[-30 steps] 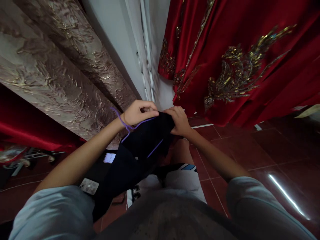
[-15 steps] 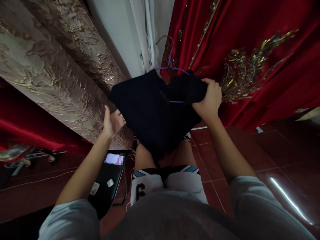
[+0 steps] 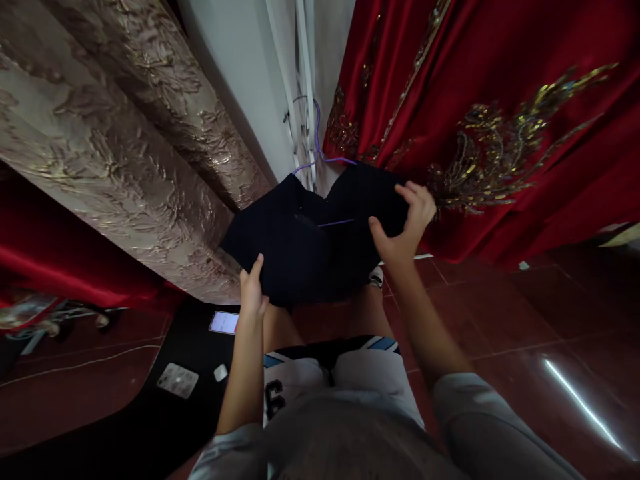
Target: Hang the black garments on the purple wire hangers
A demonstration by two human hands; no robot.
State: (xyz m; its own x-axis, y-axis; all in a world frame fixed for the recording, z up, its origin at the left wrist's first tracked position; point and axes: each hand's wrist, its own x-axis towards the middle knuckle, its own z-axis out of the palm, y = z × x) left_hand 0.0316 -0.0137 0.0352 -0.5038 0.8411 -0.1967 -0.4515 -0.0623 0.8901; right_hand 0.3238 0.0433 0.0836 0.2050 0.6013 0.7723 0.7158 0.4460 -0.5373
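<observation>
A dark navy, near-black garment (image 3: 305, 253), probably a shirt, hangs spread on a purple wire hanger (image 3: 317, 143) in front of my legs. The hanger's hook points up, and its lower bar shows through the neck opening. At the garment's lower left edge my left hand (image 3: 254, 290) pinches the cloth, thumb in front and the other fingers hidden behind. My right hand (image 3: 407, 223) is at the right shoulder side, thumb and fingers spread apart against the fabric.
Beige textured fabric (image 3: 150, 153) hangs at left, and red cloth with gold sequins (image 3: 500, 160) at right. White poles (image 3: 303, 80) stand behind the hanger. A black bench (image 3: 165, 413) at lower left holds a lit phone (image 3: 223, 323), a pale phone-shaped item (image 3: 178, 381) and a small white case (image 3: 221, 373).
The garment and hanger have moved left and lower. My left hand went from loosely open at the edge to pinching the cloth; my right hand has loosened its grip and spread its fingers.
</observation>
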